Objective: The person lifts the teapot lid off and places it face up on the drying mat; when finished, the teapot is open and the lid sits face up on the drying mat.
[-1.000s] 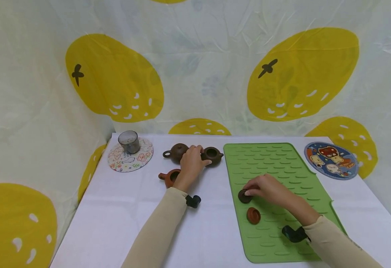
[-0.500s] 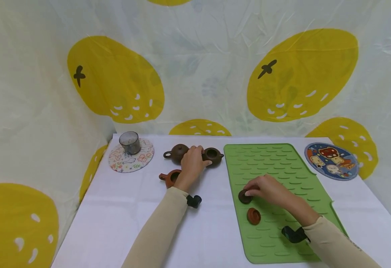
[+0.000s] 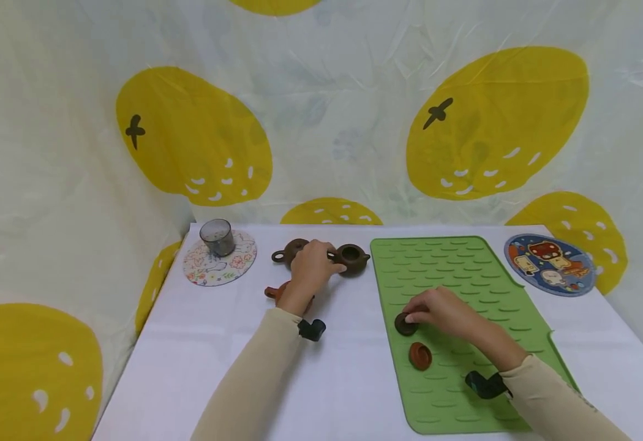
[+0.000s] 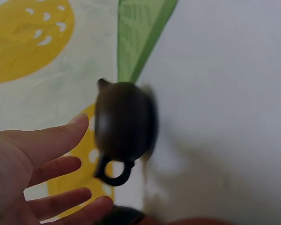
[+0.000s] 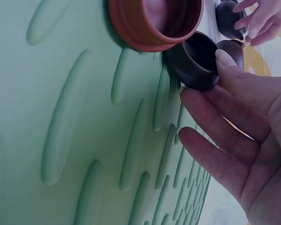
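My left hand (image 3: 312, 269), fingers spread, hovers beside a dark brown teapot (image 3: 354, 264) without a lid. In the left wrist view a gap separates the fingers from that teapot (image 4: 124, 122) and its handle. Partly behind the hand stands a lidded dark brown teapot (image 3: 285, 255). A reddish-brown teapot (image 3: 278, 294) sits under the wrist, mostly hidden. My right hand (image 3: 445, 312) pinches a dark teapot lid (image 5: 189, 70) between thumb and fingers, at the green mat's left side. A reddish-brown lid (image 3: 421, 357) lies hollow side up on the mat, close to the dark lid.
The ribbed green mat (image 3: 465, 263) covers the table's right half. A grey glass cup (image 3: 218, 237) stands on a floral round coaster (image 3: 200, 269) at the back left. Back right lies a blue patterned coaster (image 3: 550, 266). Fruit-print curtains (image 3: 343, 122) enclose the table.
My left hand has shifted slightly left, away from the lidless dark teapot, whose handle now shows, and it covers more of the reddish-brown teapot. The right hand stays at the dark lid.
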`<state>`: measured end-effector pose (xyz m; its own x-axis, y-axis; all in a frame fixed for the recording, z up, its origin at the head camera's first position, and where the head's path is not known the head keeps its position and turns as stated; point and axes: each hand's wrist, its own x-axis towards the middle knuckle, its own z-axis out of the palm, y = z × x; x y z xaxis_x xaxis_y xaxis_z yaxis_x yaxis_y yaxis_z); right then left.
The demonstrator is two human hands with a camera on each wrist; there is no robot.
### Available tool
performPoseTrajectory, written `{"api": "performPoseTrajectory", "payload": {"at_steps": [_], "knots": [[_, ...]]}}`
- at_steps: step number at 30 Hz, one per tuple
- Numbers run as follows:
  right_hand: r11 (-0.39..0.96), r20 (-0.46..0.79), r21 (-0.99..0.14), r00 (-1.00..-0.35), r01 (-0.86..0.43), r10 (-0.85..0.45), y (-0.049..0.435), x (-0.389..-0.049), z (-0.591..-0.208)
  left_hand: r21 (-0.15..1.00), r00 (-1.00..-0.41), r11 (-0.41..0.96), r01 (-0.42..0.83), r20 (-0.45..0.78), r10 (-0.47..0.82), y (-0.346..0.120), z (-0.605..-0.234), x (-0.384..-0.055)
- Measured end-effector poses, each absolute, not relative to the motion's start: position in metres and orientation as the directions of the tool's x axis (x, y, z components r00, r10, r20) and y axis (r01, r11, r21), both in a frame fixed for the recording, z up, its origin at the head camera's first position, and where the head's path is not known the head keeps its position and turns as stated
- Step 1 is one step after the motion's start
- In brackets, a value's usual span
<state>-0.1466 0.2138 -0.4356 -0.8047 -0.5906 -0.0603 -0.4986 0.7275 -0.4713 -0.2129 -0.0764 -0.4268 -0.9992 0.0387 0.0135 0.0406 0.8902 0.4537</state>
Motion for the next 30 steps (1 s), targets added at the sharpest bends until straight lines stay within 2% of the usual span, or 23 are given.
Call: {"api": "performPoseTrajectory", "payload": {"at_steps": [6, 11, 20, 30], "knots": [[0.724, -0.052, -0.474, -0.804, -0.502, -0.592, 0.215, -0.148, -0.435, 0.481, -0.998, 0.876, 0.021, 0.057, -0.008, -0.101, -0.403, -0.211], [0.726, -0.059, -0.474, -0.804, -0.499, -0.591, 0.215, -0.149, -0.436, 0.485, -0.995, 0.874, -0.03, 0.068, -0.072, -0.127, -0.398, -0.211], [0.727, -0.075, -0.485, -0.805, -0.486, -0.588, 0.214, -0.147, -0.436, 0.532, -0.989, 0.842, -0.092, 0.047, -0.138, -0.16, -0.422, -0.211], [0.717, -0.064, -0.491, -0.801, -0.494, -0.595, 0.215, -0.149, -0.437, 0.556, -0.988, 0.823, -0.121, 0.016, -0.156, -0.169, -0.444, -0.211]]}}
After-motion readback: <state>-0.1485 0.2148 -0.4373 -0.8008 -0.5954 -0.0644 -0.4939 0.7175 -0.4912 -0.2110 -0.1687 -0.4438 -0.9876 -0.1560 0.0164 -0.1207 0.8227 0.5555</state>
